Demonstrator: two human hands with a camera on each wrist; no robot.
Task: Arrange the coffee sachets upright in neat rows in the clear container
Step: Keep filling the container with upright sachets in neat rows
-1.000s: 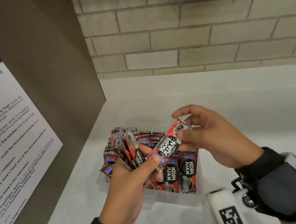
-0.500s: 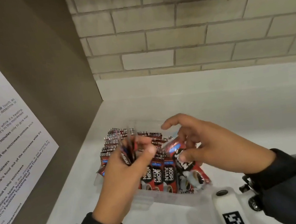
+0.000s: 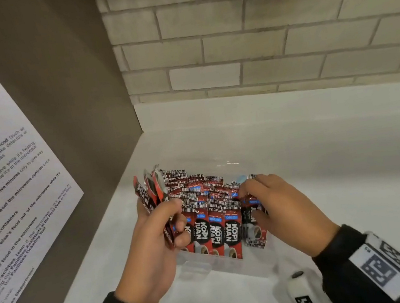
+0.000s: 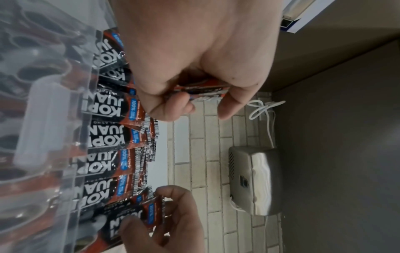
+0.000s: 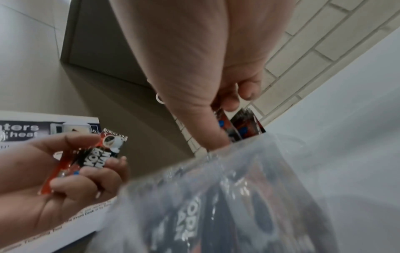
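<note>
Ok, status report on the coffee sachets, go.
Left hand grips spare sachets. Right hand pinches end sachet at front row in clear container. Nothing blocking.

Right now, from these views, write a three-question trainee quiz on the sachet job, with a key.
1. True or false: the left hand grips a bundle of sachets beside the clear container.
2. The right hand pinches a sachet at which end of the front row? A. left B. middle C. right
3. Fill in: the front-row sachets stand ____, labels facing the camera.

Key: 1 true; 2 C; 3 upright
</note>
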